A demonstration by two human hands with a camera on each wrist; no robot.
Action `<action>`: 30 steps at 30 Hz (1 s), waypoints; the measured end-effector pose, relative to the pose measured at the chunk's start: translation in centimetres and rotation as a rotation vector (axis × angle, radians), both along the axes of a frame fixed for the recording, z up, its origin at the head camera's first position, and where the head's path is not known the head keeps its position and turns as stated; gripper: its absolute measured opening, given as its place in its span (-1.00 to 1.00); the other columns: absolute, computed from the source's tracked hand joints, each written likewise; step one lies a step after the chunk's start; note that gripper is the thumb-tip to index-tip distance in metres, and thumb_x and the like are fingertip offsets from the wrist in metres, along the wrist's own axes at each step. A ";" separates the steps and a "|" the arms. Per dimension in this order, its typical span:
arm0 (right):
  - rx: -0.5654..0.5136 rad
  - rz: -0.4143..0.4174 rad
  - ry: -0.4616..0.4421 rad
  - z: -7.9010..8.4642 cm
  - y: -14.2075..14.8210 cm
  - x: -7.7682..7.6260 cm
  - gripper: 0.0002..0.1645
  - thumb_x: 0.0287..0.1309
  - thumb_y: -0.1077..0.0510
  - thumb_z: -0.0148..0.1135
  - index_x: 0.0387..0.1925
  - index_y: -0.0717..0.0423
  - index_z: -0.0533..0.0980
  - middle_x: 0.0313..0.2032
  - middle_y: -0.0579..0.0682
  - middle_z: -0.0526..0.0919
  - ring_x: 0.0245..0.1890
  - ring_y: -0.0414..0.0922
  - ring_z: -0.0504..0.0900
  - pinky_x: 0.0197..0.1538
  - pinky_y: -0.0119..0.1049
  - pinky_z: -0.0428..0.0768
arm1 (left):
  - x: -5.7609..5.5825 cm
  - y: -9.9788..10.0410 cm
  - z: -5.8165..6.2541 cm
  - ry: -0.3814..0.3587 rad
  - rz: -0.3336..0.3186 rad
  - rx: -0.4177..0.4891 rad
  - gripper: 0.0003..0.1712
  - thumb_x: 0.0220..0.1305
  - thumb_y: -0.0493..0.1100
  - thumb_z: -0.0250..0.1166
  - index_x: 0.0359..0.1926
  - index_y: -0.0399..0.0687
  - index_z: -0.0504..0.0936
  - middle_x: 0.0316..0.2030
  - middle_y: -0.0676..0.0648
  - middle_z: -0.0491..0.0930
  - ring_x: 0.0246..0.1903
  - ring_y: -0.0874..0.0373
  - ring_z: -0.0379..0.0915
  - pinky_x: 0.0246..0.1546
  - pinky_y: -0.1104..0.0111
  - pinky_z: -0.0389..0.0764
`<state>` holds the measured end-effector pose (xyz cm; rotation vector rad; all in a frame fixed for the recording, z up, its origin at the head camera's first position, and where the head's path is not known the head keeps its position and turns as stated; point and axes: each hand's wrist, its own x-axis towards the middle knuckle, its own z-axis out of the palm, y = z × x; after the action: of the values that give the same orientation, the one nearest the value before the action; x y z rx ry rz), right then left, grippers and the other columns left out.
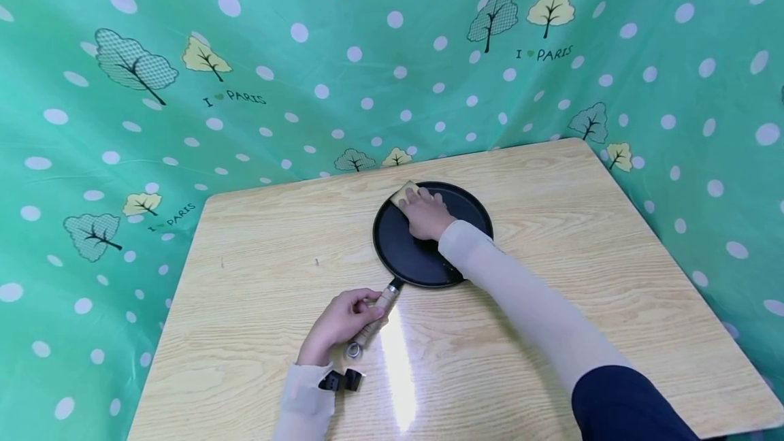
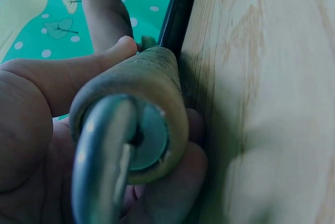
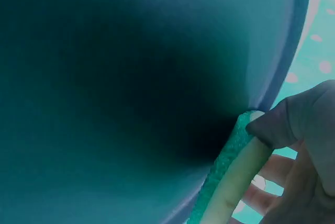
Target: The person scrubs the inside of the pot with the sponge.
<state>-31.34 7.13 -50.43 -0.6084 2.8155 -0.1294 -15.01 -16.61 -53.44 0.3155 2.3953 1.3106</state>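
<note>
A round black frying pan (image 1: 398,243) lies on the table with its handle (image 1: 387,299) toward the front left. My left hand (image 1: 343,322) grips that tan handle, thumb along one side and fingers beneath. In the left wrist view, the metal hanging ring (image 2: 97,156) at the handle's end faces the camera. My right hand (image 1: 427,215) holds a sponge (image 1: 402,193) at the pan's far left rim. The right wrist view shows thumb and fingers pinching its pale yellow layer (image 3: 238,177), while the green scouring side (image 3: 222,169) faces the pan's inner surface.
The pan stands on a light wood-grain table (image 1: 275,250). A green dotted cloth (image 1: 257,148) hangs behind the table and along its sides. The right forearm reaches across the table's front right part. Small black devices (image 1: 343,380) sit at the left wrist.
</note>
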 end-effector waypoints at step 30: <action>0.307 -0.025 0.102 0.4 6.9 0.2 -0.40 0.54 0.29 0.06 0.52 0.30 0.32 0.58 0.35 0.12 0.40 0.27 0.20 0.27 0.34 0.25 | -0.1 0.2 -0.2 -0.007 0.012 -0.038 -0.64 0.41 -0.12 0.42 0.14 -0.15 0.71 -0.47 0.05 0.55 -0.48 0.18 0.44 -0.37 0.35 0.45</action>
<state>-31.10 14.07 -50.07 -0.5204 2.8562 0.3326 -15.12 -16.39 -53.61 0.2855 2.4169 1.2684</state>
